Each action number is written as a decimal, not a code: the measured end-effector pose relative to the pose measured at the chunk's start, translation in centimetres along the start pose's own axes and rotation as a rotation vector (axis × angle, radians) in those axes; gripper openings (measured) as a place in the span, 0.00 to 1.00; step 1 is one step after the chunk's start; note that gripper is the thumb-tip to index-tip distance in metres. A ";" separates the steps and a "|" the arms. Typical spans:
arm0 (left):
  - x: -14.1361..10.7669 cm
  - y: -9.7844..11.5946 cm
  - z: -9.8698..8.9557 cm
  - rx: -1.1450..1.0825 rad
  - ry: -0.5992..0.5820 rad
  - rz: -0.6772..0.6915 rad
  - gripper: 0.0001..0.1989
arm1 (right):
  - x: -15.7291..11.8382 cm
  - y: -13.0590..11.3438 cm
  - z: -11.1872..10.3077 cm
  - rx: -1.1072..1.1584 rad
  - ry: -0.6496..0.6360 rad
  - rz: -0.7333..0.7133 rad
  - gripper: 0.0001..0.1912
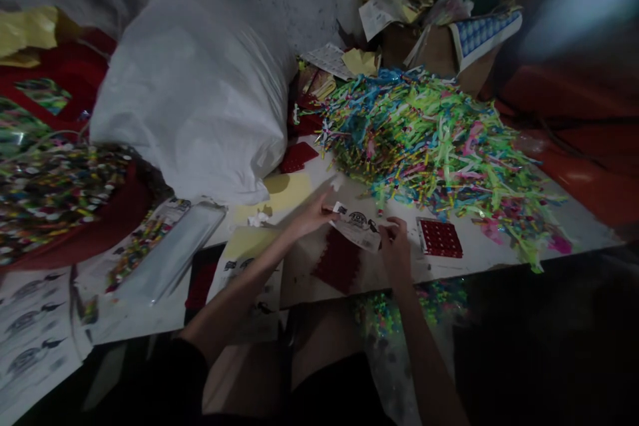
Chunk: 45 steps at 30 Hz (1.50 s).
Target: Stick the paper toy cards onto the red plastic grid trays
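A small white printed card (357,226) is held up between both hands over the table. My left hand (317,213) pinches its left end, and my right hand (395,243) has the right end between thumb and fingers. Below the card lies a dark red piece with a jagged edge (337,263). Right of my right hand sits a red stack with pale dots (440,238). Behind both hands spreads a big pile of green, blue and pink plastic pieces (429,140).
A large white sack (194,93) stands at the back left. Clear plastic sleeves (170,256) and printed sheets (34,339) lie left. A red container of small pieces (90,233) is at far left. A cardboard box (439,50) stands behind the pile.
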<state>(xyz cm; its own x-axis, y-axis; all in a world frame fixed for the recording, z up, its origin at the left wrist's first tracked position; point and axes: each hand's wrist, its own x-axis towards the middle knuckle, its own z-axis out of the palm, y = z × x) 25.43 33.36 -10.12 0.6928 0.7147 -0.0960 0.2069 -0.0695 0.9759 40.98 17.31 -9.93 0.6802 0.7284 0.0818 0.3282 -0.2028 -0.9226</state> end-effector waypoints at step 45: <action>-0.8 -8.3 -0.4 0.330 0.002 0.178 0.25 | -1.2 6.3 3.9 -0.024 -0.041 -0.075 0.19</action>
<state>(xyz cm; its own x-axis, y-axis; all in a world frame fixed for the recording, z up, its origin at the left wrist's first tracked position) 22.89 33.69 -18.12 0.7369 0.6723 0.0705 0.2949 -0.4135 0.8614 39.64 17.71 -17.36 0.6257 0.7684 0.1339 0.3931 -0.1624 -0.9050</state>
